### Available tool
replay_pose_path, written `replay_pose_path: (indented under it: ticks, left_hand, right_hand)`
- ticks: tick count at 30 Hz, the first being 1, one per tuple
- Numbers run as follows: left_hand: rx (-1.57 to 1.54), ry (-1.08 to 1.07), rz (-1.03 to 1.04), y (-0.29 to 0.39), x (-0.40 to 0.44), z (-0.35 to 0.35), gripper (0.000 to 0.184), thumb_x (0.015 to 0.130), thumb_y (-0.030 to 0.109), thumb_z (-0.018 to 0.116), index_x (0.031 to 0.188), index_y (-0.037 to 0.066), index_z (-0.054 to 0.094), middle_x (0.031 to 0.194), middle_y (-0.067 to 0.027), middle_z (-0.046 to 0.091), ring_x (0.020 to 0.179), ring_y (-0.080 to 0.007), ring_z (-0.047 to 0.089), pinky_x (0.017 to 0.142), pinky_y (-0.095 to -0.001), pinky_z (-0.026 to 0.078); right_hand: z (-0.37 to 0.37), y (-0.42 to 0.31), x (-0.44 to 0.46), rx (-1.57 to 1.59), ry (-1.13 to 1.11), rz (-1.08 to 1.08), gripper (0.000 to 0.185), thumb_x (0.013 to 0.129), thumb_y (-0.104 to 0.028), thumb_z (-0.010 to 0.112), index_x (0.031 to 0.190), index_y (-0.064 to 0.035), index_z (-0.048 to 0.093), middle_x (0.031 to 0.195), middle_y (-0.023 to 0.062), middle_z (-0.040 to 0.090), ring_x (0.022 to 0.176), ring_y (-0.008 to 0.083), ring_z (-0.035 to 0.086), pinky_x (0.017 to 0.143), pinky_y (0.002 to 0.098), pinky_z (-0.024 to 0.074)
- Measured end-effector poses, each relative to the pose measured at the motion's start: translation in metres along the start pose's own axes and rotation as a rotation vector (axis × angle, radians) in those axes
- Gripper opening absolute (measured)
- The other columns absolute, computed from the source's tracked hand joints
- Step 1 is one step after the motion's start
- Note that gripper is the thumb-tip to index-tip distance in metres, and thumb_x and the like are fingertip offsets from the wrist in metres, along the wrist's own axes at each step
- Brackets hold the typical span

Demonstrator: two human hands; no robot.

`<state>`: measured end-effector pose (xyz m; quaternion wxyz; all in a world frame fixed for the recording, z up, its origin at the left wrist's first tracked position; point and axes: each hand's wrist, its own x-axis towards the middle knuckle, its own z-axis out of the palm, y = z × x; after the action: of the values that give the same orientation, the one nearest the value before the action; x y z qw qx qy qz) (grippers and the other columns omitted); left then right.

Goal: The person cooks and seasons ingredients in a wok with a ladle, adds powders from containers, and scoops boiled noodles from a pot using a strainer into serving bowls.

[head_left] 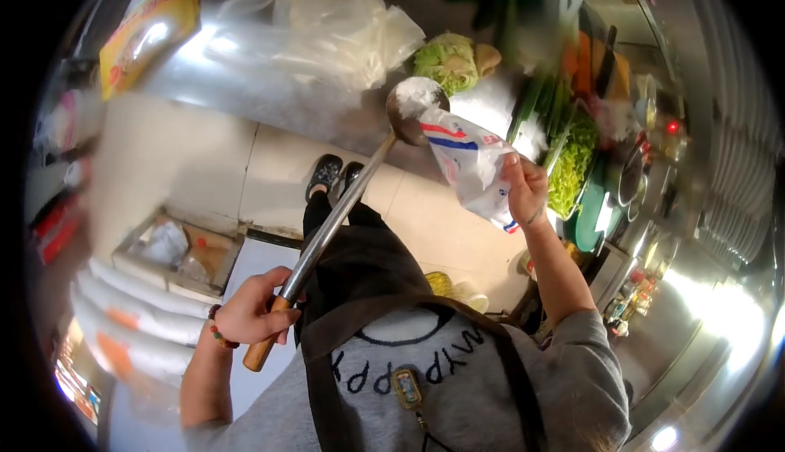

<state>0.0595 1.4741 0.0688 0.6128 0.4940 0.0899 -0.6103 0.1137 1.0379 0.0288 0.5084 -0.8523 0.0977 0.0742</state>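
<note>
Toward the frame's lower left, the left hand point(260, 309) grips a ladle point(339, 211) of white powder point(417, 94). Right of centre, the right hand point(527, 190) clutches a printed plastic bag point(473, 166).

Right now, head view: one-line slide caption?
Left hand grips a long ladle bearing white powder; right hand holds a printed plastic bag by the ladle's bowl.

Powder point(417, 91) sits in the ladle bowl point(399, 118) at 12 o'clock. The small bag point(474, 170) is at 2. On the counter point(286, 109), the cabbage point(444, 61) is at 1, the big bag point(327, 31) at 11.
</note>
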Motion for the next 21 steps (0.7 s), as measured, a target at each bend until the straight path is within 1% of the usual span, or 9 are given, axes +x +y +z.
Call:
replay_pose_path:
  ticks: [3, 6, 7, 10, 11, 12, 14, 16, 21]
  left_hand:
    - [-0.012, -0.007, -0.004, 0.002, -0.001, 0.002, 0.022, 0.080, -0.001, 0.058, 0.100, -0.001, 0.047, 0.070, -0.0052, 0.055, 0.050, -0.0120, 0.058, 0.045, -0.0246, 0.049]
    - [-0.008, -0.006, -0.017, 0.009, -0.006, 0.009, 0.023, 0.078, -0.004, 0.056, 0.100, -0.001, 0.049, 0.070, -0.0045, 0.054, 0.049, -0.0125, 0.059, 0.045, -0.0245, 0.049]
    - [-0.007, 0.000, -0.019, 0.012, -0.007, 0.012, 0.023, 0.077, -0.005, 0.055, 0.100, -0.001, 0.049, 0.070, -0.0042, 0.053, 0.049, -0.0128, 0.059, 0.045, -0.0244, 0.049]
    - [0.050, 0.022, 0.003, 0.016, -0.008, 0.015, 0.021, 0.079, -0.003, 0.056, 0.099, -0.001, 0.049, 0.071, -0.0047, 0.055, 0.049, -0.0129, 0.059, 0.045, -0.0254, 0.049]
    - [0.061, 0.038, -0.008, 0.020, -0.012, 0.015, 0.021, 0.079, -0.003, 0.056, 0.099, -0.001, 0.049, 0.070, -0.0045, 0.055, 0.049, -0.0129, 0.059, 0.045, -0.0255, 0.049]
    - [0.068, 0.058, -0.010, 0.022, -0.014, 0.016, 0.021, 0.079, -0.004, 0.056, 0.098, -0.001, 0.050, 0.069, -0.0044, 0.055, 0.050, -0.0129, 0.059, 0.045, -0.0255, 0.049]
    - [0.053, 0.085, 0.015, 0.021, -0.011, 0.015, 0.021, 0.079, -0.004, 0.056, 0.099, -0.001, 0.050, 0.069, -0.0045, 0.055, 0.050, -0.0130, 0.059, 0.045, -0.0256, 0.049]
    - [0.041, 0.069, 0.018, 0.014, -0.015, 0.011, 0.022, 0.079, -0.004, 0.055, 0.099, 0.000, 0.050, 0.070, -0.0049, 0.055, 0.050, -0.0132, 0.060, 0.045, -0.0257, 0.049]
    - [0.028, 0.078, 0.030, 0.007, -0.011, 0.012, 0.022, 0.079, -0.004, 0.056, 0.100, -0.001, 0.049, 0.075, -0.0065, 0.055, 0.050, -0.0135, 0.060, 0.045, -0.0257, 0.050]
  right_hand:
    - [-0.009, 0.002, -0.004, 0.044, 0.078, -0.018, 0.039, 0.097, -0.021, 0.050, 0.066, 0.0023, 0.055, 0.070, -0.0013, 0.052, 0.064, 0.0056, 0.039, 0.059, 0.0221, 0.0335]
    - [-0.024, -0.003, -0.006, 0.027, 0.058, -0.056, 0.039, 0.096, -0.020, 0.050, 0.065, 0.0023, 0.055, 0.072, -0.0009, 0.052, 0.066, 0.0054, 0.040, 0.060, 0.0219, 0.0333]
    - [-0.029, 0.003, -0.008, 0.008, 0.077, -0.099, 0.039, 0.097, -0.021, 0.049, 0.066, 0.0028, 0.055, 0.068, -0.0010, 0.051, 0.065, 0.0051, 0.041, 0.059, 0.0217, 0.0340]
    - [-0.025, 0.012, -0.011, 0.066, 0.036, 0.003, 0.040, 0.097, -0.022, 0.048, 0.069, 0.0037, 0.057, 0.067, -0.0006, 0.052, 0.065, 0.0053, 0.043, 0.058, 0.0220, 0.0356]
    - [-0.017, 0.012, -0.011, -0.015, 0.020, 0.082, 0.040, 0.098, -0.024, 0.047, 0.071, 0.0041, 0.059, 0.065, 0.0007, 0.054, 0.062, 0.0059, 0.044, 0.056, 0.0225, 0.0369]
    - [-0.016, 0.010, -0.006, -0.042, 0.026, -0.099, 0.039, 0.097, -0.024, 0.049, 0.072, 0.0043, 0.059, 0.067, 0.0019, 0.056, 0.062, 0.0063, 0.044, 0.056, 0.0227, 0.0375]
    - [-0.012, 0.005, 0.001, -0.003, 0.068, -0.201, 0.038, 0.096, -0.023, 0.050, 0.072, 0.0048, 0.059, 0.067, 0.0032, 0.056, 0.063, 0.0070, 0.044, 0.058, 0.0226, 0.0380]
    - [0.002, -0.005, -0.004, -0.022, 0.005, 0.015, 0.038, 0.096, -0.021, 0.051, 0.070, 0.0054, 0.057, 0.067, 0.0039, 0.055, 0.067, 0.0080, 0.044, 0.063, 0.0232, 0.0387]
    - [0.005, -0.010, 0.003, 0.006, -0.067, -0.070, 0.037, 0.096, -0.020, 0.051, 0.069, 0.0058, 0.053, 0.066, 0.0049, 0.053, 0.067, 0.0112, 0.045, 0.065, 0.0254, 0.0396]
